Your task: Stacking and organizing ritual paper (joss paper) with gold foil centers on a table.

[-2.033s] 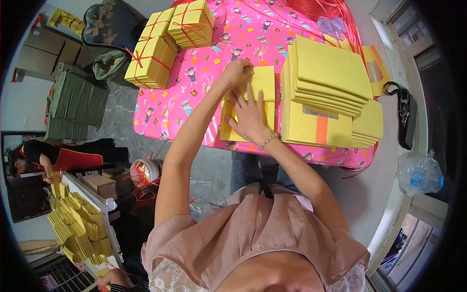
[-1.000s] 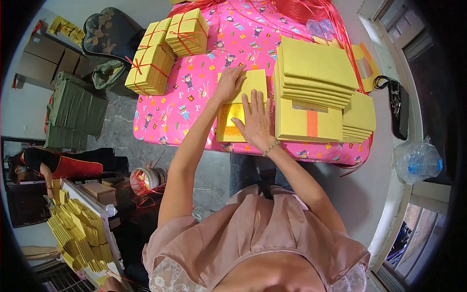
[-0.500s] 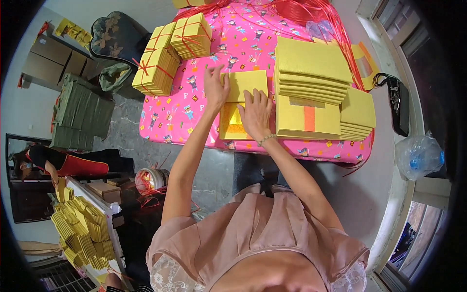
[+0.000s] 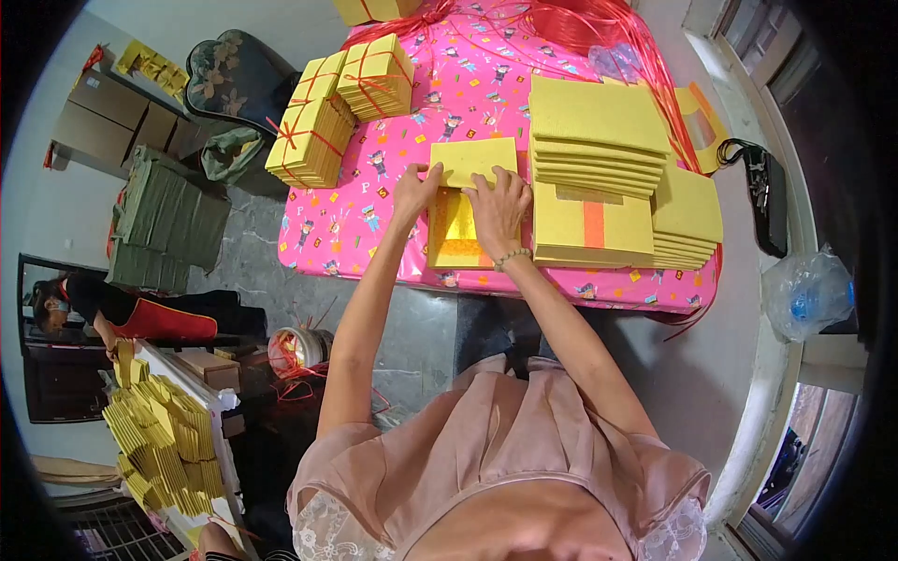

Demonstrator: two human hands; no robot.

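Observation:
A yellow paper packet (image 4: 475,159) lies in front of me on the pink tablecloth. Its near edge overlaps another yellow sheet (image 4: 440,238) that has a shiny gold and orange patch. My left hand (image 4: 414,194) is closed on the packet's near left corner, thumb and fingertips at the edge. At the near right corner, my right hand (image 4: 500,208) has its fingers bent over the edge, and its palm covers part of the sheet below. Close to the right hand rises a tall stack of yellow packets (image 4: 599,117), with an orange-banded pile (image 4: 622,234) at its near side.
Bundles of yellow paper tied with red string (image 4: 309,140) stand at the table's left. Red plastic string (image 4: 571,23) runs along the far and right side. A bucket (image 4: 304,351) sits on the floor. At lower left, another person (image 4: 140,313) handles yellow packets on a second table.
My left hand has come down from above the packet's left side to its near left corner. The right hand's fingers have shifted toward the near right corner. The view has turned slightly.

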